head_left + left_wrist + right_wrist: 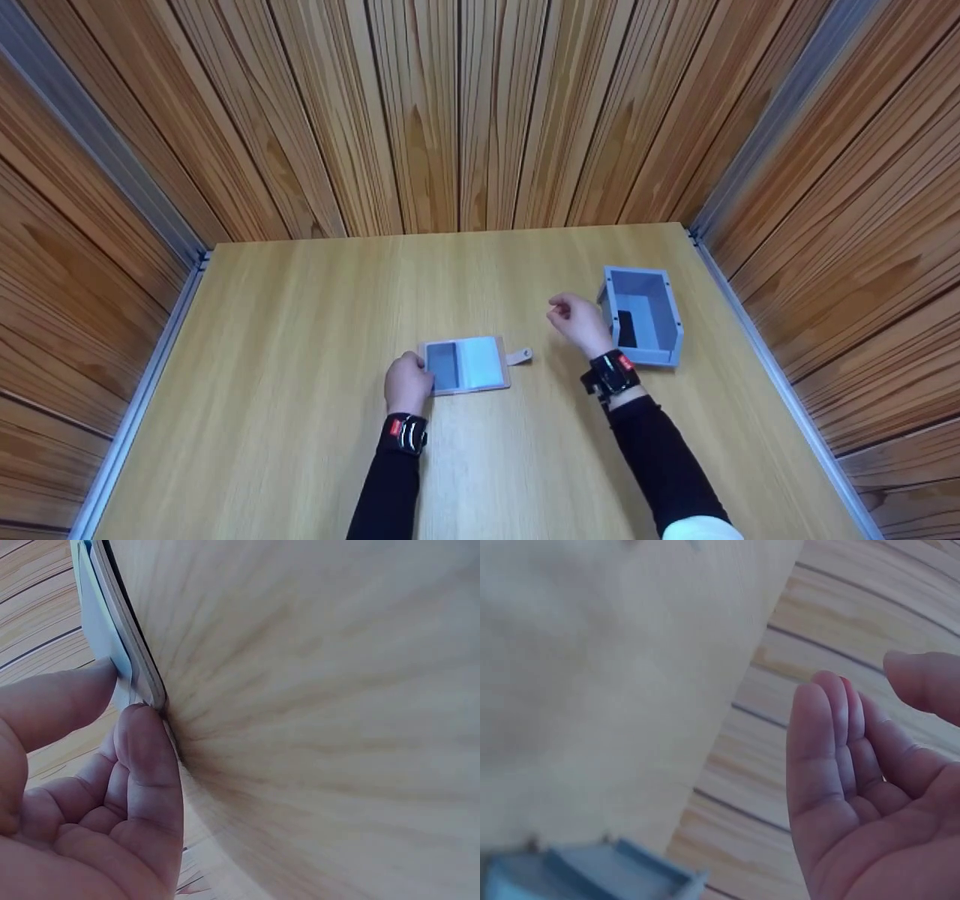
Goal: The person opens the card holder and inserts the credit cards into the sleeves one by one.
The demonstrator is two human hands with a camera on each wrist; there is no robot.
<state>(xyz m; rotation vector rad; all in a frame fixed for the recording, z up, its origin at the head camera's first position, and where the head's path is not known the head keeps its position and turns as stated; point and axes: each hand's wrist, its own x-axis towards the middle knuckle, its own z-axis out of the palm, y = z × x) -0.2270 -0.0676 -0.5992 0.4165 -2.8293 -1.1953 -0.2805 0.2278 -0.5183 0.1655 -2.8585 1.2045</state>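
A small card holder (481,363) lies opened out on the table, its clear inner sleeves facing up and a snap strap (519,356) sticking out to the right. My left hand (409,382) pinches its left edge, the thumb on the inner sleeves and a finger against the outer edge, as the left wrist view shows. Farther right, my right hand (581,324) hovers just left of a grey-blue bin (676,330). Its fingers are loosely bent with the thumb apart, and nothing is between them in the right wrist view.
Inside the bin, against its left side, lies a flat black object (626,328). The wooden table (300,315) is bounded by wood-plank walls (480,112) at the back and sides, with metal rails (780,390) along the side edges.
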